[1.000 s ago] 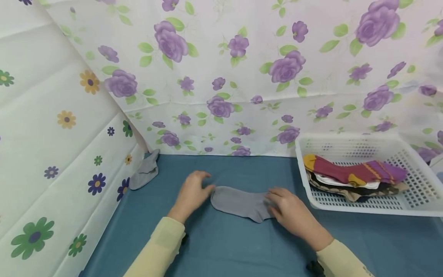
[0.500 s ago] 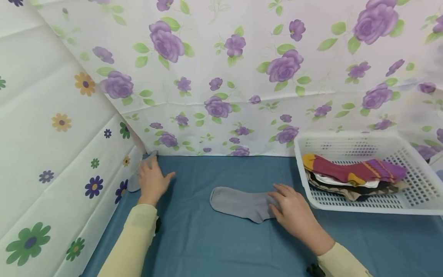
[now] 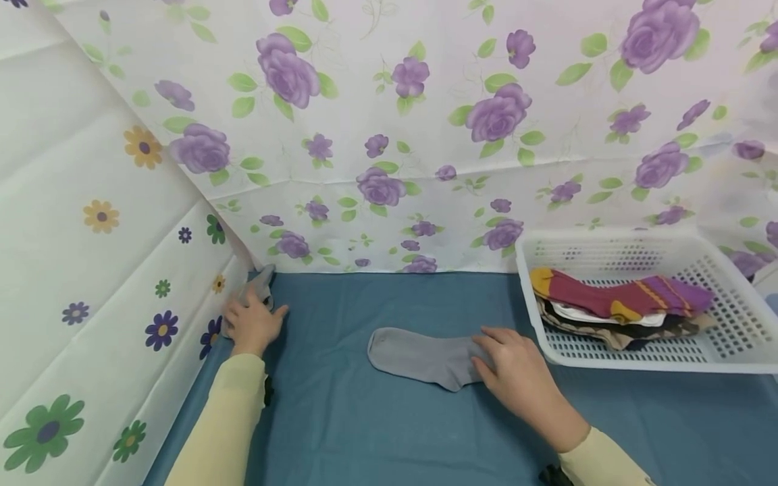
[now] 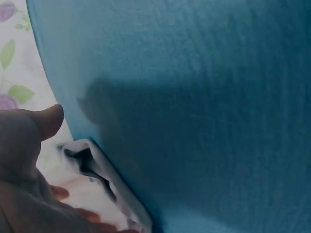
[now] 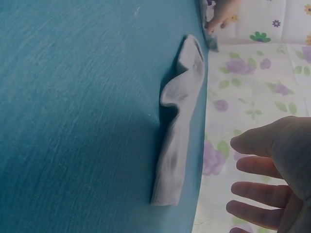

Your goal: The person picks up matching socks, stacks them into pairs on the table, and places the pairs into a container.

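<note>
A grey sock (image 3: 413, 354) lies flat and lengthwise on the blue cloth in the head view. My right hand (image 3: 516, 374) is over its right end, fingers relaxed; in the right wrist view the sock (image 5: 175, 145) and the fingers of my right hand (image 5: 269, 170) appear apart. At the far left corner, a second grey sock (image 3: 265, 280) lies rumpled against the side wall. My left hand (image 3: 252, 324) is over it and hides much of it. In the left wrist view, thumb and fingers are spread beside that sock (image 4: 116, 184); whether they touch it I cannot tell.
A white perforated basket (image 3: 644, 364) stands at the right. In it lie a maroon and purple sock (image 3: 620, 300) and other folded ones beneath. Flowered sheets hang as the back wall (image 3: 450, 216) and the left wall (image 3: 140, 270). Blue cloth (image 3: 377, 432) covers the table.
My left hand has left the left end of the middle sock and moved left to the sock in the corner. My right hand has stayed nearly still.
</note>
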`<action>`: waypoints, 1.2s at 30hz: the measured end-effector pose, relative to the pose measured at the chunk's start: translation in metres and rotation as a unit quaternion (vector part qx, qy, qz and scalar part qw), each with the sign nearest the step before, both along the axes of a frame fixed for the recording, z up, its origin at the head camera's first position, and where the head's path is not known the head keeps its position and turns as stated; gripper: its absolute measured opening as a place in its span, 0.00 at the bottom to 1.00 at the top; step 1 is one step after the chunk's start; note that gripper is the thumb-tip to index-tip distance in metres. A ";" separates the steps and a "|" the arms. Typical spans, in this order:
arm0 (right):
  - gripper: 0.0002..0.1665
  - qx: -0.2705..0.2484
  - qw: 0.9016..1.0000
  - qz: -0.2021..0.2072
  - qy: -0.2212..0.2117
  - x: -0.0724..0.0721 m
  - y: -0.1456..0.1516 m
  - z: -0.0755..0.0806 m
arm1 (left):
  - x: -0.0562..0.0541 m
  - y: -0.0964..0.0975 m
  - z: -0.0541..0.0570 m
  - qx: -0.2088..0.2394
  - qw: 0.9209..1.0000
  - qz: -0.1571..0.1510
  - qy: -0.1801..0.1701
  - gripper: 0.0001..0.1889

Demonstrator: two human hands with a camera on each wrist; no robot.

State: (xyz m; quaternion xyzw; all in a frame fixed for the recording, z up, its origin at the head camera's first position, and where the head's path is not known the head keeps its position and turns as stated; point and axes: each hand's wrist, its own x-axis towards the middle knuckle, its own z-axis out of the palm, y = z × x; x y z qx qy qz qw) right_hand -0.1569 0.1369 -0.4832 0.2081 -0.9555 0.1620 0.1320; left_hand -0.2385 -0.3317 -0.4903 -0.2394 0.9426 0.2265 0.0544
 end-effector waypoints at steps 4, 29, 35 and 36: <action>0.19 0.002 1.000 -0.004 -0.004 0.005 -0.001 0.004 | 0.001 -0.005 -0.003 0.023 0.999 0.008 -0.038 0.51; 0.15 -0.027 0.999 0.024 0.013 0.015 -0.008 0.023 | 0.029 0.057 -0.010 -0.165 0.978 -0.101 0.079 0.12; 0.16 -0.031 0.999 0.028 0.003 0.015 -0.010 0.024 | 0.031 0.088 0.008 -0.005 0.981 -0.124 0.147 0.08; 0.16 -0.032 0.999 0.028 0.001 0.015 -0.010 0.024 | 0.031 0.093 0.013 0.026 0.979 -0.125 0.156 0.08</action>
